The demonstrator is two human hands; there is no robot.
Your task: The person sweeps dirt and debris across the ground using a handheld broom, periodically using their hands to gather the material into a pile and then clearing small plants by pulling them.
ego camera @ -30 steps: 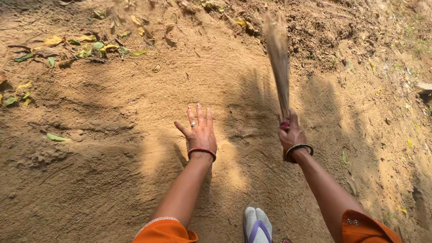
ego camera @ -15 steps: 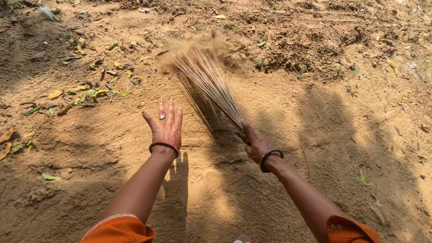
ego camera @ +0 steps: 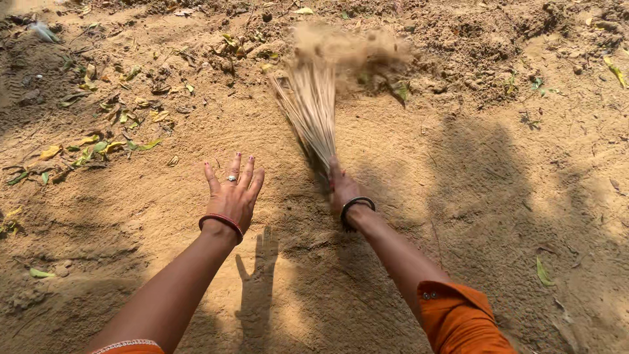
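My right hand [ego camera: 342,190] grips the base of a bundle broom [ego camera: 313,108] made of thin pale sticks. The broom points away from me and its fanned tips brush the sandy ground, raising a puff of dust [ego camera: 347,46]. My left hand [ego camera: 232,191] hovers over the sand to the left of the broom, palm down with fingers spread, holding nothing. It wears a ring and a red bangle; a dark bangle circles the right wrist. Both arms have orange sleeves.
Loose sandy ground [ego camera: 164,216] lies all around. Fallen yellow and green leaves [ego camera: 108,141] are scattered at the left and top left. Clumpy darker soil [ego camera: 472,59] lies at the top right. A single green leaf [ego camera: 543,272] rests at the right.
The broom has swung from the right across to the left and then back toward the centre, sweeping dust forward. My left hand stayed spread and drifted left.
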